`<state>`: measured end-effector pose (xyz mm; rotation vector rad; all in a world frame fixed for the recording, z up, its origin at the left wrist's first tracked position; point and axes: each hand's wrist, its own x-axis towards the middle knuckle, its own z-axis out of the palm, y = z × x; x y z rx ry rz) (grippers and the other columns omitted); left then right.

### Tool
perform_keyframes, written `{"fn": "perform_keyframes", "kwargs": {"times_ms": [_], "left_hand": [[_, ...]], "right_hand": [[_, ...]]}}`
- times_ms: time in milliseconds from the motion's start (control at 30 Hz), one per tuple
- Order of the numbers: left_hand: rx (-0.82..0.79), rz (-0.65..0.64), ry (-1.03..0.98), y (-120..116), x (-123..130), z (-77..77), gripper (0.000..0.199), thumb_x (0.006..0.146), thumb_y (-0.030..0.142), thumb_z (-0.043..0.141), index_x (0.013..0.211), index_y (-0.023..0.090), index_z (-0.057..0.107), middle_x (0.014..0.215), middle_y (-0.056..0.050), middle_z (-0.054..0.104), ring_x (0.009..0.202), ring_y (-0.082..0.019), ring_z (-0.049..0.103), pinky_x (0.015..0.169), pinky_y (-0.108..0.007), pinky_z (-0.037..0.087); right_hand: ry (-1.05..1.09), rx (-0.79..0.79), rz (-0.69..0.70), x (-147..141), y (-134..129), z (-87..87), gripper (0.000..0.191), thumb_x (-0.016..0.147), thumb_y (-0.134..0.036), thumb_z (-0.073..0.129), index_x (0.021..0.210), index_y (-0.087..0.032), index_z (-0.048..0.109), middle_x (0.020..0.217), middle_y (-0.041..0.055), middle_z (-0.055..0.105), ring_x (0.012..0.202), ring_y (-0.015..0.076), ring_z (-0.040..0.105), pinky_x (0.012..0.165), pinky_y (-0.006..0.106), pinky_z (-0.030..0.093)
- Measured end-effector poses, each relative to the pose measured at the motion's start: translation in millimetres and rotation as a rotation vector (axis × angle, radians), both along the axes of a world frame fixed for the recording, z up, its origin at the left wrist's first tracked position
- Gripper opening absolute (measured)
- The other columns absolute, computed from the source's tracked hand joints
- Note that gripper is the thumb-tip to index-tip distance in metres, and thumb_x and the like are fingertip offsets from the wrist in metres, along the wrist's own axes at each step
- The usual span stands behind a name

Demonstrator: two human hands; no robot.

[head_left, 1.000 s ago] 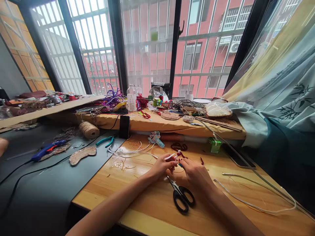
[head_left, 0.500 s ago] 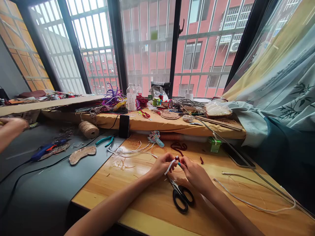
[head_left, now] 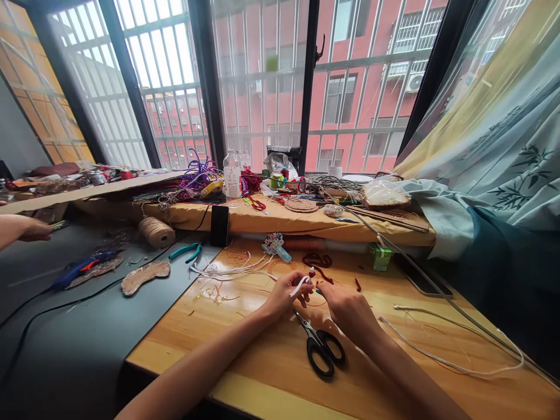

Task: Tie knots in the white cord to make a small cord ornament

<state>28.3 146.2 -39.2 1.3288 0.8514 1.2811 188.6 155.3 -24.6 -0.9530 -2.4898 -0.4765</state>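
Nearest: on the wooden table [head_left: 184, 344], 1 pair of black-handled scissors [head_left: 321, 345] lies below the hands, tips toward the left hand.

Left hand [head_left: 285, 295]: pinched closed on 1 white strip [head_left: 299, 287], whose loose end slants down across the fingers. A small dark red piece [head_left: 311, 274], white at its tip, stands upright just above this pinch, touching the fingertips.

Right hand [head_left: 347, 304]: fingers curled, their tips just to the right of the dark red piece and apart from it. A small blue item [head_left: 318, 291] shows beneath them; cannot tell whether it is gripped.

Beyond the hands: a dark red cord [head_left: 317, 261], white cords [head_left: 231, 272] to the left, a green box [head_left: 380, 257] to the right. On the grey surface [head_left: 100, 344]: 1 flat brown piece [head_left: 146, 276], teal pliers [head_left: 186, 252], a twine spool [head_left: 156, 232]. Another person's hand [head_left: 34, 228] enters at far left.

Farthest: 1 clear bottle [head_left: 232, 178] on the ledge, then barred windows [head_left: 262, 99].
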Motion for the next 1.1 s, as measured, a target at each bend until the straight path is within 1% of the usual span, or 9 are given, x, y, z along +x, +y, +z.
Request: {"fn": "perform_keyframes", "kwargs": {"times_ms": [133,267,333,433,567,733,867,967,1100], "left_hand": [[-0.034,-0.001,-0.033,2.3,1.6,-2.9,0.036,0.058,0.041,0.065,0.073,0.012,0.049,0.063,0.001,0.050,0.050,-0.008,0.049,0.044,-0.020,0.042],[-0.051,-0.006,-0.034,2.5,3.4,-1.4,0.039,0.056,0.043,0.066,0.073,0.013,0.049,0.061,0.002,0.049,0.050,-0.008,0.048,0.042,-0.021,0.043],[-0.049,-0.005,-0.033,1.8,3.4,-0.5,0.039,0.056,0.044,0.065,0.072,0.013,0.048,0.061,0.002,0.048,0.050,-0.008,0.048,0.042,-0.021,0.043],[-0.024,0.013,-0.001,0.9,2.4,-1.1,0.038,0.059,0.044,0.063,0.073,0.013,0.048,0.061,0.002,0.049,0.050,-0.008,0.048,0.043,-0.020,0.042],[0.015,0.039,0.051,0.8,0.9,-3.4,0.036,0.064,0.045,0.058,0.073,0.013,0.047,0.061,0.001,0.050,0.050,-0.008,0.049,0.045,-0.020,0.043],[0.010,0.017,0.023,1.6,0.6,-2.7,0.037,0.062,0.044,0.061,0.077,0.013,0.048,0.066,0.001,0.050,0.055,-0.008,0.049,0.043,-0.019,0.043],[0.018,0.008,-0.021,2.4,0.5,-1.4,0.040,0.061,0.041,0.064,0.084,0.013,0.048,0.070,0.000,0.050,0.058,-0.009,0.049,0.045,-0.019,0.044],[0.002,0.007,-0.060,3.2,0.5,-0.9,0.045,0.059,0.040,0.066,0.089,0.015,0.044,0.073,0.000,0.052,0.058,-0.009,0.051,0.044,-0.020,0.044],[-0.012,0.020,-0.063,3.7,0.4,-0.2,0.040,0.061,0.042,0.063,0.085,0.015,0.046,0.069,0.000,0.052,0.055,-0.009,0.051,0.045,-0.020,0.043]], "right_hand": [[0.045,0.017,-0.043,-1.2,-2.4,1.6,0.024,0.075,-0.002,0.039,0.082,-0.017,0.055,0.073,0.0028,0.058,0.066,0.0152,0.051,0.058,0.024,0.028],[0.062,0.050,-0.108,-2.4,-2.5,3.0,0.020,0.080,-0.006,0.037,0.078,-0.017,0.054,0.076,0.0045,0.055,0.071,0.0164,0.051,0.060,0.025,0.030],[0.062,0.044,-0.110,-2.9,-1.8,2.5,0.019,0.081,-0.008,0.037,0.077,-0.017,0.054,0.076,0.0050,0.055,0.071,0.0168,0.051,0.060,0.026,0.031],[0.080,0.028,-0.064,-2.7,-0.3,1.2,0.018,0.085,-0.014,0.035,0.081,-0.016,0.053,0.076,0.0052,0.056,0.070,0.0156,0.052,0.060,0.025,0.032],[0.070,0.079,0.050,-0.3,1.9,1.2,0.018,0.086,-0.023,0.036,0.088,-0.015,0.052,0.077,0.0047,0.055,0.068,0.0144,0.052,0.058,0.024,0.032],[0.046,0.107,0.073,1.9,2.4,2.7,0.023,0.084,-0.011,0.033,0.086,-0.017,0.054,0.071,0.0030,0.054,0.065,0.0132,0.051,0.058,0.023,0.030],[0.050,0.069,0.058,1.7,1.1,3.0,0.022,0.083,-0.010,0.035,0.086,-0.017,0.055,0.073,0.0034,0.056,0.068,0.0135,0.052,0.059,0.023,0.030],[0.053,0.056,0.045,2.1,1.1,2.6,0.024,0.082,-0.009,0.035,0.090,-0.018,0.056,0.077,0.0037,0.058,0.068,0.0131,0.052,0.058,0.023,0.030],[0.049,0.039,0.020,3.0,2.5,1.2,0.025,0.082,-0.010,0.037,0.094,-0.019,0.057,0.076,0.0029,0.058,0.065,0.0124,0.052,0.057,0.023,0.030]]}}
